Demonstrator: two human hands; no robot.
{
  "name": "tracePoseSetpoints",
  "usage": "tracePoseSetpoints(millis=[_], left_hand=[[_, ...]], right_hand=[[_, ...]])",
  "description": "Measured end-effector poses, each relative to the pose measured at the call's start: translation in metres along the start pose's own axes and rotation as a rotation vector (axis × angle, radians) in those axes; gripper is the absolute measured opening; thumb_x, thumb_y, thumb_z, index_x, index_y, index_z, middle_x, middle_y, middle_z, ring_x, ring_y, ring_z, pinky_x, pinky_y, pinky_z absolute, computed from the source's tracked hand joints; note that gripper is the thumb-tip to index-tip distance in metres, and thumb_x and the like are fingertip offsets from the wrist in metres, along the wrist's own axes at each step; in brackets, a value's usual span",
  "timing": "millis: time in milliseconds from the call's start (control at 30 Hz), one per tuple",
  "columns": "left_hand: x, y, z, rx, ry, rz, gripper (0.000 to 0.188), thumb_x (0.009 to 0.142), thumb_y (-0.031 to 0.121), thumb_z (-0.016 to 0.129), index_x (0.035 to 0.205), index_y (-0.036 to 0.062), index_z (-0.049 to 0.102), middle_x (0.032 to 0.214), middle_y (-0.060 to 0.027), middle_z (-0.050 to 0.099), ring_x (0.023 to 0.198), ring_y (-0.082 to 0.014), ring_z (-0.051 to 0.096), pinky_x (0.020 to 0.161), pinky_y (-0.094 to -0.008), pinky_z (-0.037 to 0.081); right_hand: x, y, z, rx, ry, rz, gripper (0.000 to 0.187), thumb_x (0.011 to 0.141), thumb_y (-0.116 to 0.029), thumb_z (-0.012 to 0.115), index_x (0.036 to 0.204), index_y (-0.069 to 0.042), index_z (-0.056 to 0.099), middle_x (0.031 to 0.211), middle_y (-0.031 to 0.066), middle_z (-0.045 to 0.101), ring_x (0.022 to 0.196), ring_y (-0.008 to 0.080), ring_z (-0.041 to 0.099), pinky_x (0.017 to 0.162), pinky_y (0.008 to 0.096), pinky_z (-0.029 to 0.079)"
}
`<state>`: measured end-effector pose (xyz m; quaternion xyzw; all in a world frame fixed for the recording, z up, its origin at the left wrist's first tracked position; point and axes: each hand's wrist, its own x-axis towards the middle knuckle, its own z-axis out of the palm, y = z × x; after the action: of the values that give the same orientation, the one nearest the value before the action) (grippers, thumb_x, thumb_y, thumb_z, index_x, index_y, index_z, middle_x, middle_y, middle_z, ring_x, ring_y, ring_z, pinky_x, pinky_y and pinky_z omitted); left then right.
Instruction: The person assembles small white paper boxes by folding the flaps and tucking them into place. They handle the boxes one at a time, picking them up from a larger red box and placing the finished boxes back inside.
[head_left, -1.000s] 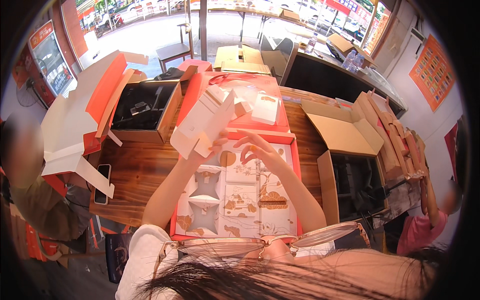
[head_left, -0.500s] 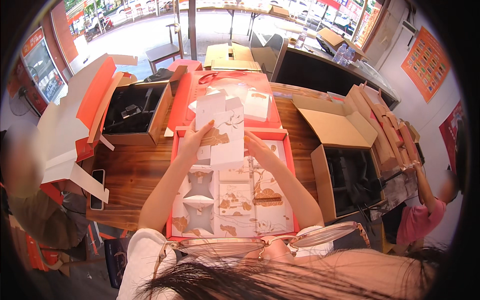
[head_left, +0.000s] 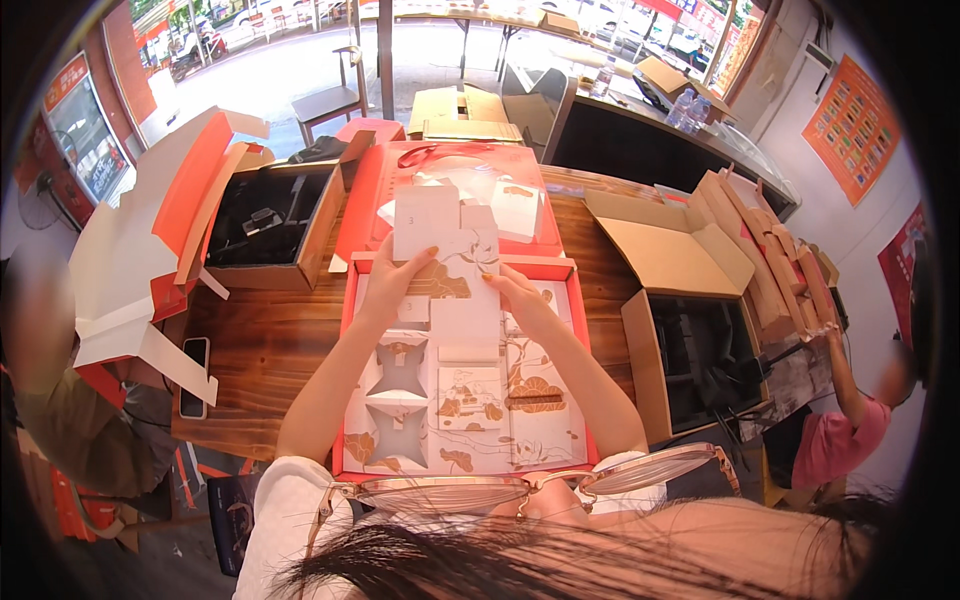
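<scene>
Between my hands is an unfolded white carton (head_left: 455, 240) with gold lotus prints and stepped flaps. My left hand (head_left: 388, 288) grips its left side, thumb on the face. My right hand (head_left: 520, 298) pinches its right edge, fingertips on the printed side. Both hands hold the carton over an open red gift box (head_left: 338, 462). Inside that box lie white and gold printed small cartons (head_left: 470, 400) and white inserts with star-shaped openings (head_left: 397, 437) on the left. The held carton hides part of the box's far half.
Behind the gift box lies a red lid (head_left: 370, 215) with another white printed piece (head_left: 516, 208) on it. Brown boxes with black contents stand left (head_left: 268, 215) and right (head_left: 705, 355). A phone (head_left: 195, 378) lies at the table's left edge. People work at both sides.
My right hand has closed onto the carton's right edge, where its fingers were looser before. The carton has shifted slightly right and its face has turned a little.
</scene>
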<state>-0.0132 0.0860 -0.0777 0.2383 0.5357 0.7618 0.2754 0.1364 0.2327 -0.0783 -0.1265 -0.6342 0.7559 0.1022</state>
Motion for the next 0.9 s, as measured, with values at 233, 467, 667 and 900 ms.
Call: tracePoseSetpoints(millis=[233, 467, 667, 900], left_hand=[[-0.001, -0.001, -0.001, -0.07, -0.039, -0.108, 0.058, 0.08, 0.013, 0.068, 0.127, -0.0013, 0.037, 0.114, -0.0145, 0.057, 0.099, -0.0181, 0.061, 0.081, -0.0296, 0.052], [0.0, -0.003, -0.003, -0.058, -0.056, -0.1, 0.059, 0.082, 0.011, 0.065, 0.13, 0.0002, 0.034, 0.114, -0.0137, 0.057, 0.1, -0.018, 0.06, 0.083, -0.0298, 0.051], [0.006, -0.014, -0.008, 0.056, -0.07, -0.018, 0.061, 0.085, 0.012, 0.062, 0.136, 0.0039, 0.03, 0.121, -0.0114, 0.052, 0.107, -0.0163, 0.055, 0.088, -0.031, 0.048], [0.012, -0.022, -0.018, 0.121, 0.041, -0.067, 0.059, 0.089, 0.022, 0.056, 0.139, 0.0087, 0.028, 0.123, -0.0101, 0.047, 0.111, -0.016, 0.05, 0.093, -0.0303, 0.042]], right_hand=[[0.002, -0.001, -0.003, 0.047, 0.034, 0.021, 0.038, 0.092, -0.02, 0.044, 0.127, -0.004, 0.047, 0.114, 0.0044, 0.058, 0.1, 0.0106, 0.054, 0.086, 0.0295, 0.043], [0.002, 0.001, -0.002, 0.023, 0.045, 0.002, 0.035, 0.092, -0.019, 0.046, 0.123, -0.004, 0.051, 0.107, 0.0026, 0.059, 0.095, 0.0095, 0.054, 0.083, 0.0259, 0.043], [0.006, 0.008, -0.003, -0.111, 0.07, -0.023, 0.031, 0.093, -0.021, 0.049, 0.118, -0.004, 0.054, 0.103, 0.0018, 0.06, 0.093, 0.0085, 0.054, 0.083, 0.026, 0.043], [0.03, -0.01, -0.042, 0.254, 0.272, -0.116, 0.027, 0.094, -0.017, 0.049, 0.115, -0.003, 0.056, 0.103, 0.0052, 0.063, 0.09, 0.0125, 0.061, 0.079, 0.0277, 0.049]])
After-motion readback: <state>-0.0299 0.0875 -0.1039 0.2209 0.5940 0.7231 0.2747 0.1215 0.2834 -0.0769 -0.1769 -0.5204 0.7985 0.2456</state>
